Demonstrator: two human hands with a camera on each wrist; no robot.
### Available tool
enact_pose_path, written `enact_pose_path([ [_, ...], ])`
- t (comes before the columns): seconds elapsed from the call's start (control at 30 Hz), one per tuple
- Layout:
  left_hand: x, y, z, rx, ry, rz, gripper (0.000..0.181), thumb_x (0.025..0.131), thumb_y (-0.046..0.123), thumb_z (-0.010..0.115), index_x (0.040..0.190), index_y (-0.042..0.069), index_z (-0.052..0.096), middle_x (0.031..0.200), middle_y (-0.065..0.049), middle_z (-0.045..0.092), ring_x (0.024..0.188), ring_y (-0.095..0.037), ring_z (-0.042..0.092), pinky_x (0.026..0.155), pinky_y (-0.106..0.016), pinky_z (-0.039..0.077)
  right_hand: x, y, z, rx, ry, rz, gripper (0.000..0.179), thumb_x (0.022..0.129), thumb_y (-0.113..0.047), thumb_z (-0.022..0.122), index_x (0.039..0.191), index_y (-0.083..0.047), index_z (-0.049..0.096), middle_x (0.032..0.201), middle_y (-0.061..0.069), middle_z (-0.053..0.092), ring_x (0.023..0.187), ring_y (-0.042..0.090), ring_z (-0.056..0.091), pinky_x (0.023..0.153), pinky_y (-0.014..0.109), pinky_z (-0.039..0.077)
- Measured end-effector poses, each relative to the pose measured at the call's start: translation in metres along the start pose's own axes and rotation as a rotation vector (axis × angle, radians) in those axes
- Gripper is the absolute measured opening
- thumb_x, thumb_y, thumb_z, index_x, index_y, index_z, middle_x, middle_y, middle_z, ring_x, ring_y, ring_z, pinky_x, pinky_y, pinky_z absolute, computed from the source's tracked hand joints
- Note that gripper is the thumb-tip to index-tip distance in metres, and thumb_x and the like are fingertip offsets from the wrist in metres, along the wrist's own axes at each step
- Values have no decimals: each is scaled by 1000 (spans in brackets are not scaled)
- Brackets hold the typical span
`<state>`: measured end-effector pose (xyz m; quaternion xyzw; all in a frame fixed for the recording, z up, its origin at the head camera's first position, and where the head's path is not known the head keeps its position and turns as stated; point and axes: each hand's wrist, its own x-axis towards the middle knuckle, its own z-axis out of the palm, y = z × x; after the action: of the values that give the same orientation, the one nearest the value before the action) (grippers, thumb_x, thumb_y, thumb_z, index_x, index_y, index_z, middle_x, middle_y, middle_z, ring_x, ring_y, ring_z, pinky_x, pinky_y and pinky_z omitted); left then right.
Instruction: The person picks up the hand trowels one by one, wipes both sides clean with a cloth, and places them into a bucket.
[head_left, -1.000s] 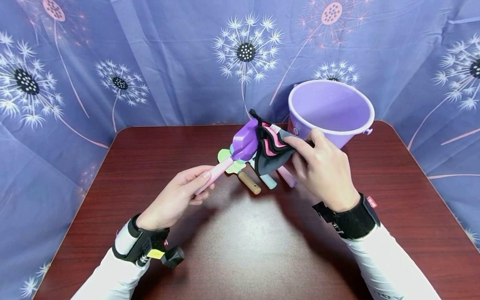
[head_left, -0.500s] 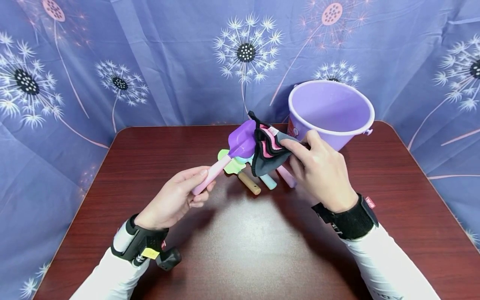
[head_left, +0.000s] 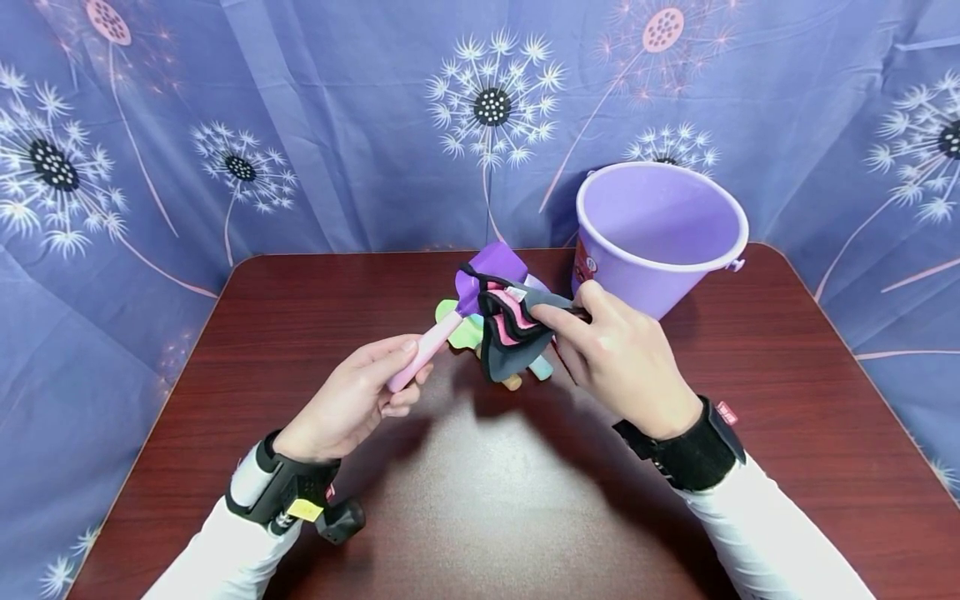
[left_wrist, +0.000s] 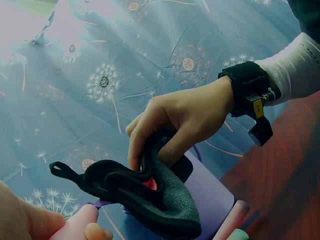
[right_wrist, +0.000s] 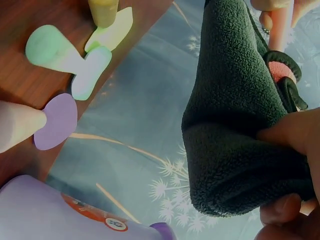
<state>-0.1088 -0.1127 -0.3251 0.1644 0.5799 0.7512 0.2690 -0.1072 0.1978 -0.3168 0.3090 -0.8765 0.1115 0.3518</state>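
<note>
My left hand (head_left: 352,396) grips the pink handle of a toy shovel (head_left: 426,350), its purple scoop (head_left: 501,260) raised and pointing away. My right hand (head_left: 618,358) pinches a bunched cloth (head_left: 521,354), dark grey with pink folds, black edging and a hanging loop. In the head view the cloth overlaps part of the scoop and hides its near side. From the left wrist, the cloth (left_wrist: 175,207) droops below the right fingers, beside the shovel's handle (left_wrist: 80,222). The right wrist view shows the fuzzy grey face of the cloth (right_wrist: 235,95) up close.
Behind the cloth lie more toy tools: a green one (head_left: 465,335), one with a light blue handle (head_left: 542,367), and a purple one (right_wrist: 57,122) with a pale handle. A purple bucket (head_left: 633,287) stands at the table's back right, before a dandelion-print curtain (head_left: 360,125).
My right hand has brought the cloth left and nearer, so it now covers part of the scoop and the tool handles behind. The shovel has turned slightly; my left hand stays nearly in place.
</note>
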Motion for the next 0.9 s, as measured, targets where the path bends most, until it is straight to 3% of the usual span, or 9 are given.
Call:
enact_pose_path([
  [0.3, 1, -1, 6, 83, 60, -8, 28, 108, 25, 42, 114, 1, 55, 83, -6, 46, 56, -11, 30, 52, -28, 18, 0, -4, 1, 36, -25, -59, 34, 92, -13, 54, 119, -20, 73, 86, 4, 46, 65, 19, 44, 51, 36, 41],
  [0.5, 2, -3, 7, 156, 57, 15, 26, 108, 22, 43, 104, -1, 55, 79, -6, 42, 56, -12, 30, 51, -28, 19, 1, -5, -1, 32, -42, -86, 31, 93, -15, 54, 118, -20, 73, 86, 4, 45, 65, 19, 43, 51, 35, 41],
  [0.7, 1, -3, 8, 311, 110, 18, 30, 107, 27, 46, 121, 4, 59, 83, -11, 45, 60, -11, 35, 51, -23, 26, 1, -6, -2, 22, -59, -107, 29, 95, -16, 56, 117, -20, 73, 85, 5, 45, 63, 19, 41, 51, 36, 40],
  [0.9, 1, -2, 11, 478, 139, 26, 30, 106, 35, 47, 107, 10, 62, 75, -11, 42, 57, -13, 33, 48, -24, 25, 2, -6, -2, 9, -60, -122, 28, 95, -16, 56, 117, -20, 73, 84, 5, 43, 62, 20, 38, 49, 36, 37],
])
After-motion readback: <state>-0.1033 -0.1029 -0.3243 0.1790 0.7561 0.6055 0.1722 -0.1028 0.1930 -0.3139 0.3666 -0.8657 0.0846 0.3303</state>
